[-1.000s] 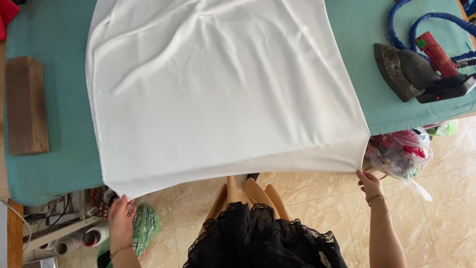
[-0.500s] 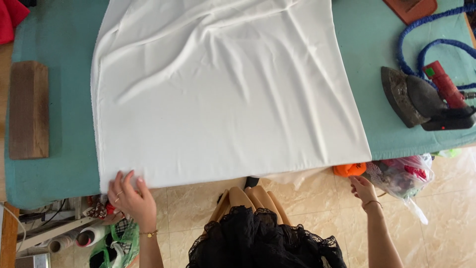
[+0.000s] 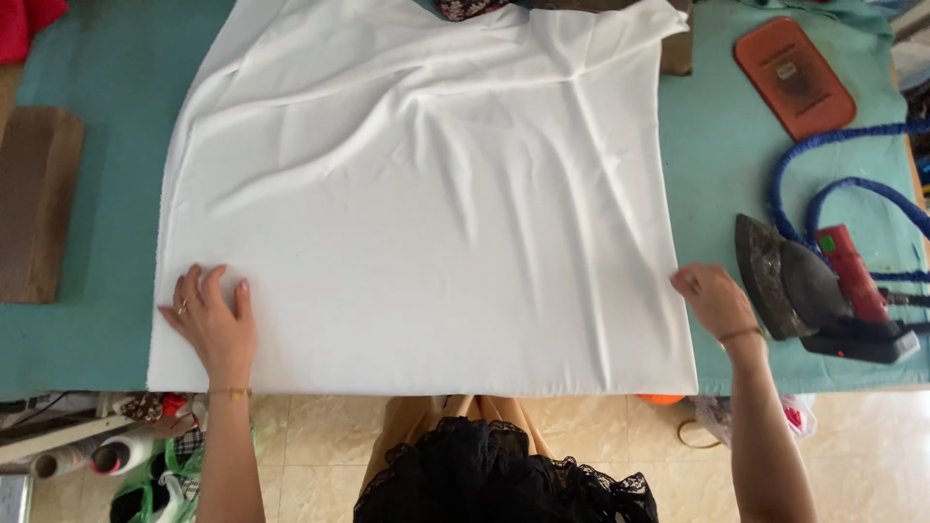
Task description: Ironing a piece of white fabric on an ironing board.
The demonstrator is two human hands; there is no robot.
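A large white cloth (image 3: 426, 194) lies spread over the teal padded table (image 3: 107, 320), with soft creases across it. My left hand (image 3: 211, 318) rests flat on the cloth near its front left corner, fingers apart. At the cloth's right edge, my right hand (image 3: 714, 298) pinches or touches the hem; its fingers curl inward. A dark iron (image 3: 790, 281) with a red handle lies on its side just right of my right hand.
A blue hose (image 3: 823, 184) loops behind the iron. An orange-red flat pad (image 3: 794, 77) lies at the back right. A brown wooden block (image 3: 34, 203) sits at the left edge. Thread cones (image 3: 97, 455) and clutter lie under the table at left.
The cloth's front edge, first held hanging off the table, now lies on the table top. Both my hands moved up from below the edge onto the cloth.
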